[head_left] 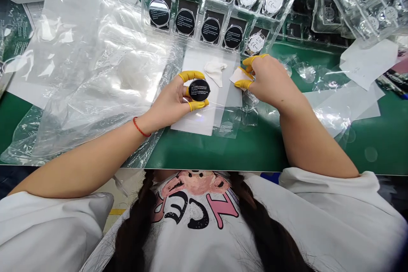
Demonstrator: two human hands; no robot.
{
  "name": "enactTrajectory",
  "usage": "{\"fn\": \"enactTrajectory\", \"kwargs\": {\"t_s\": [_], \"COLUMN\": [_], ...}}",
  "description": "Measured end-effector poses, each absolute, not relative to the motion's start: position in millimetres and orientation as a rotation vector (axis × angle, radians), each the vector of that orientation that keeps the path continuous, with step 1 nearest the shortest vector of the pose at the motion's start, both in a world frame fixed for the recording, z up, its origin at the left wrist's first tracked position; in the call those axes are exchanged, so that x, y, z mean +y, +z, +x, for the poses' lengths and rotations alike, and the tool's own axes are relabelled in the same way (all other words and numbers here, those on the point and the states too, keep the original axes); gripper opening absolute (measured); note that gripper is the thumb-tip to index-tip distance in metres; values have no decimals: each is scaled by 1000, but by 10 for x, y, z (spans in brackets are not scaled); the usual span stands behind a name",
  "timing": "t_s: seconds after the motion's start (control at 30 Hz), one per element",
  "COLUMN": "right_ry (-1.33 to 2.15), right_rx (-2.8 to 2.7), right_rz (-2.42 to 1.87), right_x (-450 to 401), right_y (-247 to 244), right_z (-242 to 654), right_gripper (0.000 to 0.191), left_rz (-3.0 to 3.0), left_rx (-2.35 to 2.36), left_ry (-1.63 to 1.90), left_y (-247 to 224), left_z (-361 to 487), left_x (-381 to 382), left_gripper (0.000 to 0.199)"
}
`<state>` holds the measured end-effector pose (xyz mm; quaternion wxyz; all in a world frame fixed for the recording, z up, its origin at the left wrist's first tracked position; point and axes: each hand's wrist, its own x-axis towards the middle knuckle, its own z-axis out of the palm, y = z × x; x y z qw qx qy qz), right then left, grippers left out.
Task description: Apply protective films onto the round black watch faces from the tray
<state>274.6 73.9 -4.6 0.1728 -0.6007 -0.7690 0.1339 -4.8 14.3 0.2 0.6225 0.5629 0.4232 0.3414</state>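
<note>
Between the yellow-tipped fingers of my left hand [174,100] is a round black watch face [199,90] with white printed text, turned upward. My right hand [267,78], also in yellow finger covers, pinches a small white cloth [238,76] to the right of the watch face. A crumpled white wipe [216,72] lies between the two hands on white sheets [194,121]. Just beyond my hands stands a clear compartment tray [199,43]. Its compartments hold several watch faces, some black side up and some silver back up; one in the far row shows only its dark liner.
Clear plastic bags [127,59] cover the left of the green table [223,153]. More stacked trays [357,0] of watches are at the back right. White paper [361,63] and loose clear film [341,114] lie on the right, near some pens [393,83].
</note>
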Motion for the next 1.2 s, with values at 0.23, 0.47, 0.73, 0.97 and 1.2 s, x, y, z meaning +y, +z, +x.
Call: {"fn": "enactTrajectory", "kwargs": {"t_s": [0.23,0.47,0.73,0.97,1.2], "right_ry": [544,628,513,363,52], "right_rx": [-2069,-2103,-2210,-2268,-2479], "right_rz": [-1813,-1294,-1376,-1358,-1084], "right_x": [530,52,202,323,161], "right_y": [244,420,199,247,257], "right_z": [2518,1934,1846,1936,2008], "right_gripper": [37,24,33,38,26], "left_rz": [1295,1263,1250,1256,1274], "left_rx": [973,945,901,910,894], "left_ry": [778,796,801,750,764], "left_y": [-18,7,-11,33,-1], "left_z": [-61,-30,-28,-34,-34], "left_x": [134,120,123,118,130], "left_gripper": [59,56,56,59,59]}}
